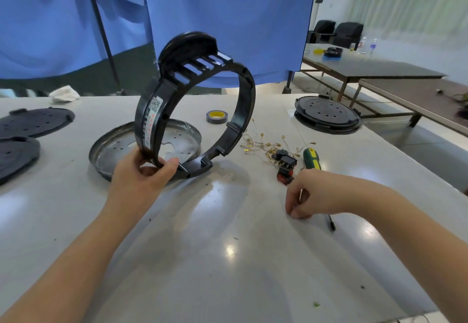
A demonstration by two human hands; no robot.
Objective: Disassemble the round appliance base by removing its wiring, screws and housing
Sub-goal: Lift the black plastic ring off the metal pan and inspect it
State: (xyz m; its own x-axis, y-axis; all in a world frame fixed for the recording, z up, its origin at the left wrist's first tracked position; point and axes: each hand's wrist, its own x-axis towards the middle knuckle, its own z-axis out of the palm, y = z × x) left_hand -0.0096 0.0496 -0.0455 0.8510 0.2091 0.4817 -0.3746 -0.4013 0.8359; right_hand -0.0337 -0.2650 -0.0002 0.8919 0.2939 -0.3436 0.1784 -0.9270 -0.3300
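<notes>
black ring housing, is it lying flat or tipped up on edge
Tipped up on edge. The black ring housing stands nearly upright, its lower rim gripped by the left hand, above the metal pan lying flat on the table.

Blue curtains [202,19] behind a glossy white table [228,246], 2 dark chairs [336,33] by long tables [374,67].

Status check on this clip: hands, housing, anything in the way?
Left hand grips black ring housing, tilted up off metal pan. Right hand curled at table, pinching something small, unclear. Wires, switches, screwdriver lie beside; nothing blocking.
</notes>
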